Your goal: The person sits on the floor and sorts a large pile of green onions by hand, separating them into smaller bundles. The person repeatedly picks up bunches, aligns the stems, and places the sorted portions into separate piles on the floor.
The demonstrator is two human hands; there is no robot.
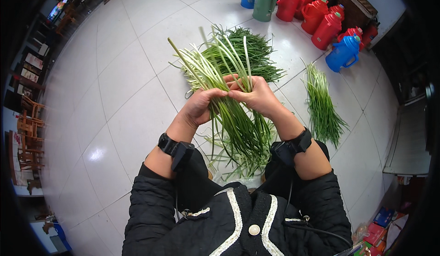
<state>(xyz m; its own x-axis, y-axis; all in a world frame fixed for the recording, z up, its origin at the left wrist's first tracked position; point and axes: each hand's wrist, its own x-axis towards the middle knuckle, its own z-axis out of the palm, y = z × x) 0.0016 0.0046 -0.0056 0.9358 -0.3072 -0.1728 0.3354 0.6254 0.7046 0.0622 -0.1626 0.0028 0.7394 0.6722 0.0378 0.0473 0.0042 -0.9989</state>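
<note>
Between my knees I hold up a bunch of garlic chives (236,125), its pale stem ends pointing away from me and its green leaves hanging toward me. My left hand (200,104) is closed round the bunch's middle. From the other side, my right hand (257,96) grips a few stalks between thumb and fingers, and the two thumb tips almost meet. Just beyond lies a large heap of garlic chives (252,49) on the floor, partly covered by the held stalks. Loose, pale-green scraps (245,166) lie below the bunch, near my feet.
To the right, a separate bunch of chives (321,104) lies on the tiled floor (133,104). Several vacuum flasks stand at the far right, including a green one (265,1), a red one (326,30) and a blue one (343,54). Wooden chairs (31,123) line the far left.
</note>
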